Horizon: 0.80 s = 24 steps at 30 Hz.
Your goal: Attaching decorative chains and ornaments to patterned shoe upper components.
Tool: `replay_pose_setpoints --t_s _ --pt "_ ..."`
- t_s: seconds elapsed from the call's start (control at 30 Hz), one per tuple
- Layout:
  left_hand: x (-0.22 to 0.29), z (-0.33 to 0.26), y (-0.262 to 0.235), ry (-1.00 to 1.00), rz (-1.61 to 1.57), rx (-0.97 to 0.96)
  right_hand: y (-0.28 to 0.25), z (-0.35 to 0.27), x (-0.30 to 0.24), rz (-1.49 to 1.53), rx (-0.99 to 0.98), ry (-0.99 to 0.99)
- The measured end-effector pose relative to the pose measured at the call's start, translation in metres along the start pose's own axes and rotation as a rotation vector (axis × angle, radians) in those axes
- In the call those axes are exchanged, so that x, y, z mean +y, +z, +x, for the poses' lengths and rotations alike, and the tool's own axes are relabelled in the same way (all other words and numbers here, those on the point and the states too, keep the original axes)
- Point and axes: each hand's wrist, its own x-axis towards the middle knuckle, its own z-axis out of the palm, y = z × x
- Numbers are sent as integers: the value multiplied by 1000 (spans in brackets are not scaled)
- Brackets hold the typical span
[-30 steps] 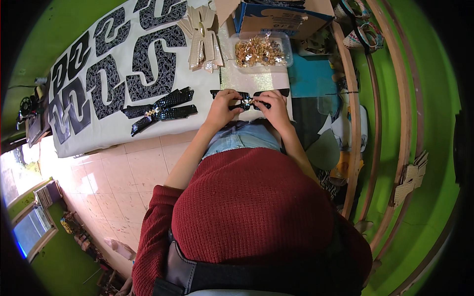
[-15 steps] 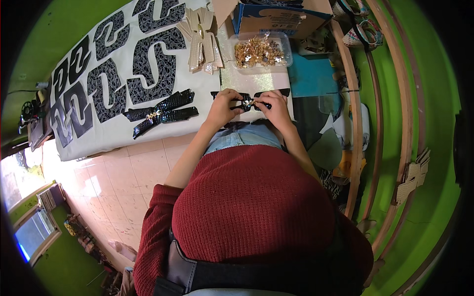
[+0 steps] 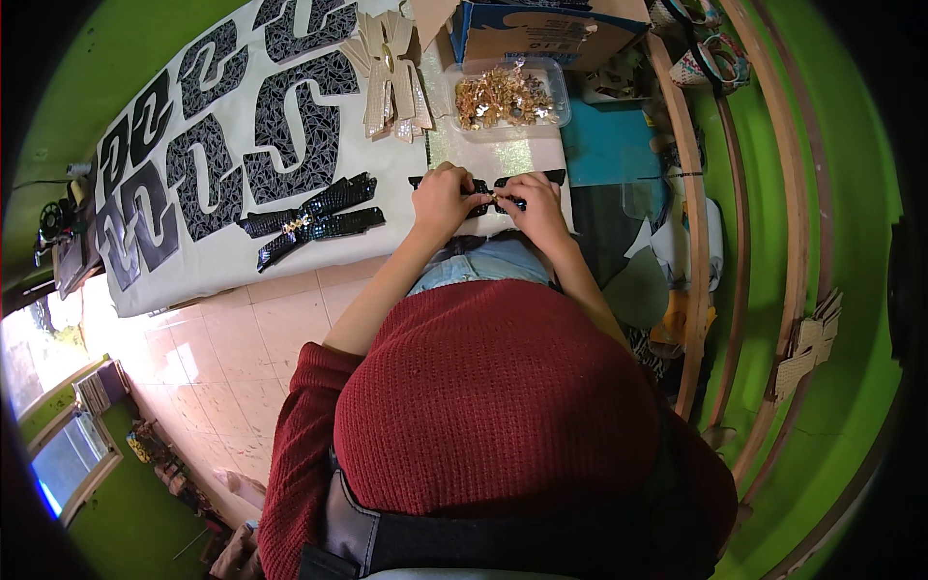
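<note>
A glossy black textured strap piece (image 3: 555, 178) lies across the near edge of the table in front of me, with a small gold ornament at its middle. My left hand (image 3: 445, 200) rests over its left half, and its thumb and fingers pinch close to the ornament. From the other side, my right hand (image 3: 535, 203) has its fingertips closed at the ornament and the strap's centre. The fingers hide much of the middle. To the left lies another black strap piece (image 3: 338, 208), crossed like a bow, with a gold ornament at its centre.
A clear plastic tub (image 3: 563, 101) of gold ornaments stands beyond my hands. Behind it is an open cardboard box (image 3: 551, 39). A stack of beige strap pieces (image 3: 394, 77) and several black patterned S-shaped cutouts (image 3: 203, 174) cover the left. Wooden rails (image 3: 691, 222) run along the right.
My left hand has shifted its grip, with its thumb now reaching in to the ornament at the middle. My right hand stays at the ornament, its fingers slightly moved.
</note>
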Motion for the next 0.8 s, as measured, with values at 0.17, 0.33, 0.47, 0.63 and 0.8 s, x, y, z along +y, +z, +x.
replay_pose_setpoints --t_s 0.17,0.33,0.47,0.63,0.8 --pt "-3 11 0 -10 60 -77 -12 8 -2 47 -43 -44" --pt "0 14 -1 -9 37 -101 -22 28 11 220 8 10" --pt "-2 14 -2 -15 21 -99 -25 29 4 84 -138 -34" --pt "-4 15 0 -9 48 -113 -19 21 0 52 -119 13" --pt "-5 16 1 -9 59 -121 -15 24 -6 -38 -82 45"
